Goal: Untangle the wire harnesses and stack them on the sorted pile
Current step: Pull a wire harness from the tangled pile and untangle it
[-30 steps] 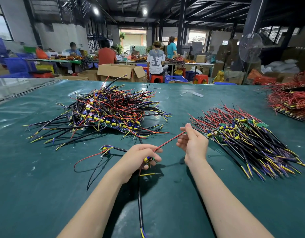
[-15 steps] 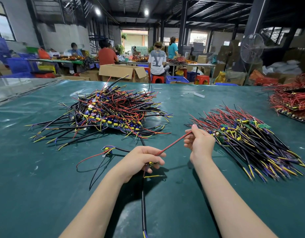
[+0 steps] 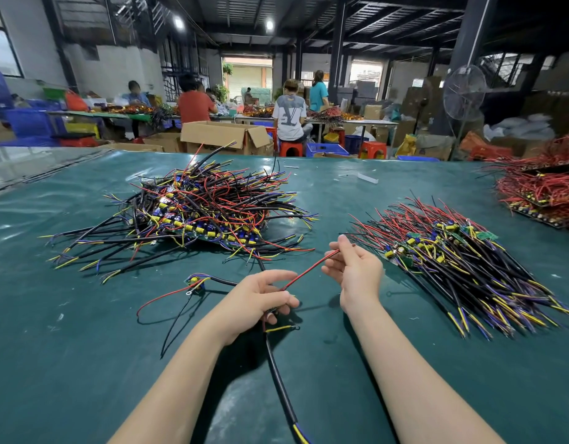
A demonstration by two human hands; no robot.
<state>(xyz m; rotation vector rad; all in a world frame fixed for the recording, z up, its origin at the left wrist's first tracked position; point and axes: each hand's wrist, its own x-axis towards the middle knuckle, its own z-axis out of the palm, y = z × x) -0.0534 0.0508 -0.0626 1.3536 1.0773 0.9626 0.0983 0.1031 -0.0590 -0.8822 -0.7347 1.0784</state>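
Note:
My left hand (image 3: 260, 299) grips one wire harness at its small board end, just above the green table mat (image 3: 84, 363). Its thick black cable (image 3: 281, 389) trails toward me. My right hand (image 3: 356, 270) pinches the same harness's red wire (image 3: 308, 270), stretched taut between both hands. A tangled heap of harnesses (image 3: 196, 213) lies beyond my left hand. The sorted pile (image 3: 462, 264), wires lying parallel, sits right of my right hand. Another loose harness (image 3: 195, 282) lies left of my left hand.
A second heap of red-wired boards (image 3: 545, 190) sits at the far right edge. A small white scrap (image 3: 368, 178) lies at the back of the mat. Cardboard boxes (image 3: 225, 136), stools and several people at other tables are beyond the table's far edge.
My right hand has slid along the red wire, up and to the right toward the sorted pile, pulling it straighter. My left hand keeps its hold in nearly the same place.

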